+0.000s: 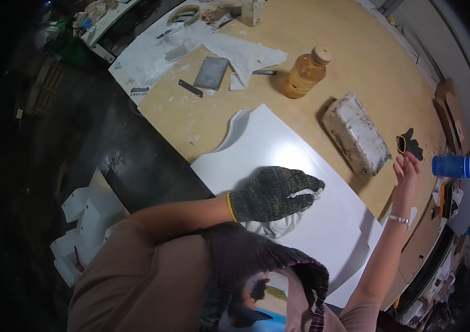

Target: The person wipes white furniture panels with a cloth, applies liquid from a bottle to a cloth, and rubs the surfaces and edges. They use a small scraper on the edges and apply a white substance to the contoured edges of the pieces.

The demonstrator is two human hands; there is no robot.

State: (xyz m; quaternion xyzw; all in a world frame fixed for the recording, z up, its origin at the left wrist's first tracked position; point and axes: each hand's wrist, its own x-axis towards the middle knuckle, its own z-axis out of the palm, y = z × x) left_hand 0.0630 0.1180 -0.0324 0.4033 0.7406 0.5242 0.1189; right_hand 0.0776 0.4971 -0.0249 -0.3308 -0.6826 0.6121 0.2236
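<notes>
My left hand (pixel 276 193) wears a dark knitted glove with a yellow cuff edge. Its fingers are closed on a white cloth (pixel 279 226), pressed against a glossy white panel (pixel 251 146). Another panel edge shows beneath this one at the far left corner. My right hand (pixel 407 174) is bare, with a band on the wrist. Its fingers stretch out toward a second dark glove (pixel 412 145) with a yellow cuff; whether they touch it cannot be made out.
Beyond the panel are a wrapped, stained block (pixel 357 133) and a bottle of amber liquid (pixel 306 73). A grey flat block (pixel 212 72), dark strip (pixel 191 88) and white sheet (pixel 246 52) lie farther left. A blue container (pixel 452 166) stands right. White cut pieces (pixel 94 213) sit lower left.
</notes>
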